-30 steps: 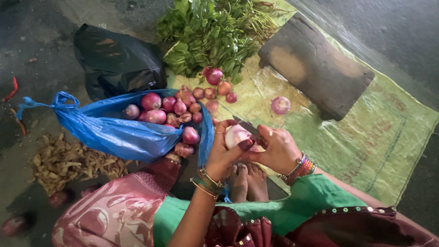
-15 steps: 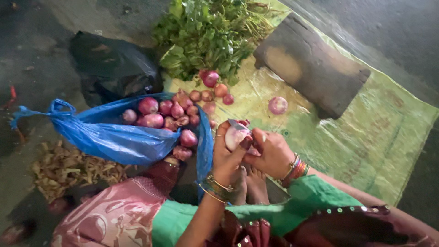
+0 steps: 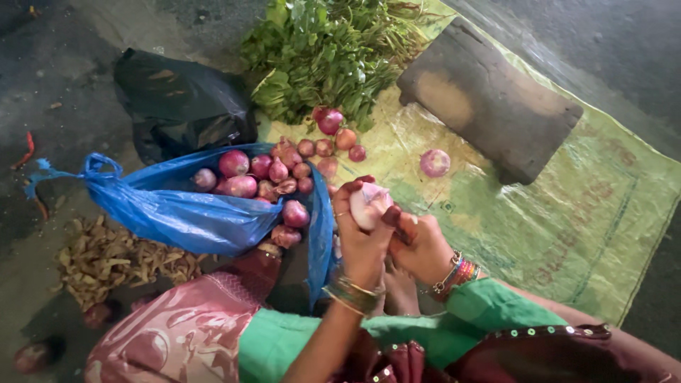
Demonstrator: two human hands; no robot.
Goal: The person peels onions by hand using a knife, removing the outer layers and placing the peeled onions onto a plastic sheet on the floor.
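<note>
My left hand (image 3: 360,245), with gold bangles at the wrist, is closed around a partly peeled pale pink onion (image 3: 369,204) and holds it up over my lap. My right hand (image 3: 424,248), with coloured bangles, is closed right beside it, thumb pressed on the onion's side. It grips a small knife whose blade is mostly hidden between the hands. An open blue plastic bag (image 3: 184,216) just left of my hands holds several red onions (image 3: 262,177). More small onions (image 3: 333,138) lie spilled beyond it.
A woven green-yellow sack mat (image 3: 567,213) covers the ground, with one loose onion (image 3: 435,162) on it. A dark wooden block (image 3: 489,99) lies at the back right, leafy greens (image 3: 326,50) at the back, a black bag (image 3: 177,106) left, and dry peelings (image 3: 120,259) at lower left.
The onion has turned in my left hand and shows more pale, peeled surface. The knife blade seen above it earlier is now tucked between the hands.
</note>
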